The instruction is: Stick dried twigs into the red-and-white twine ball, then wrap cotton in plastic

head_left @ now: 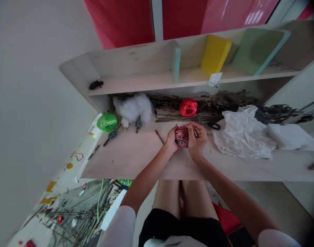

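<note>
A shiny green raffia ball (107,122) sits near the far edge of a pale wooden desk (126,157), beside a fluffy white cotton wad (132,108), with a black-and-white twine-wrapped stick (112,134) just near it. A black toy beetle (96,84) rests on the white shelf (136,77) beyond. A thin brown stick (159,136) lies just left of the left hand (171,139), whose fingers are curled, grasping the left side of a round red-and-white twine ball (182,136) at mid-desk. The right hand (196,138) has its fingers (191,129) clenched over the ball's right side. The ball sits between both hands, touched by each, with no clear long axis; neither hand is nearer. Whether it touches the desk is hard to tell. A red raffia ball (188,107) lies just far of the hands, black-handled scissors (214,126) just right, then a crumpled white plastic sheet (243,133) and a folded white cloth (285,136).
</note>
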The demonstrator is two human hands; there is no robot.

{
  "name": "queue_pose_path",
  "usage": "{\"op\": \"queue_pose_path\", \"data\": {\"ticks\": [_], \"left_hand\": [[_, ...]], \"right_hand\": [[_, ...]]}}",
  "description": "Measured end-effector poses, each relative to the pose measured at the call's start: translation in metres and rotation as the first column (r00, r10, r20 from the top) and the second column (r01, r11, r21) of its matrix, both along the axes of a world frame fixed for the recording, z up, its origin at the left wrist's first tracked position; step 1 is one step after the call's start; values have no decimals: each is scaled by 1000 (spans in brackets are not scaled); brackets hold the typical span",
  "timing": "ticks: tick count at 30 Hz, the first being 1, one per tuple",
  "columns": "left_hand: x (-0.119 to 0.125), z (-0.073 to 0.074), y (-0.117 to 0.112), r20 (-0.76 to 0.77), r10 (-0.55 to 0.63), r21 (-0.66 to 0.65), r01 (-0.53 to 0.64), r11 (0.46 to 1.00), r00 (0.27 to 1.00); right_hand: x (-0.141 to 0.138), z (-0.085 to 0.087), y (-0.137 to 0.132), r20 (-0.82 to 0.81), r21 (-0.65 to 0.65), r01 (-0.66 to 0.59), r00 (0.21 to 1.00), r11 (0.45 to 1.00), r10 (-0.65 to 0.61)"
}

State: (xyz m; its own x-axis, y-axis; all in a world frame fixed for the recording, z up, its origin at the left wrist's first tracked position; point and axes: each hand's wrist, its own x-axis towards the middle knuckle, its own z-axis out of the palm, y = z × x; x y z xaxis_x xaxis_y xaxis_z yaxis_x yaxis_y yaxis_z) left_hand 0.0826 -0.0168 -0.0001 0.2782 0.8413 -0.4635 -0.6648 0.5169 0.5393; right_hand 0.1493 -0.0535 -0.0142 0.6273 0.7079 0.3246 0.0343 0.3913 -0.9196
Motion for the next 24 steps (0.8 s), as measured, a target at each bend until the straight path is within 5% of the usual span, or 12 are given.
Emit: {"op": "queue_pose_path", "data": {"ticks": [4,13,18,24], "left_hand": [[0,3,0,27,-62,-54,64,997,998],[4,-7,-4,-53,218,55,-216,975,974],[4,-4,-7,-54,264,66,-260,963,963],[8,3,-13,-72,308,119,-298,947,949]], "right_hand": [[1,-4,1,54,-16,-18,998,1000,19],[2,-5,-8,194,-16,34,981,999,-30],[11,1,-15,451,10,116,886,993,-108],[29,8,-23,592,6,33,805,999,-30]]}}
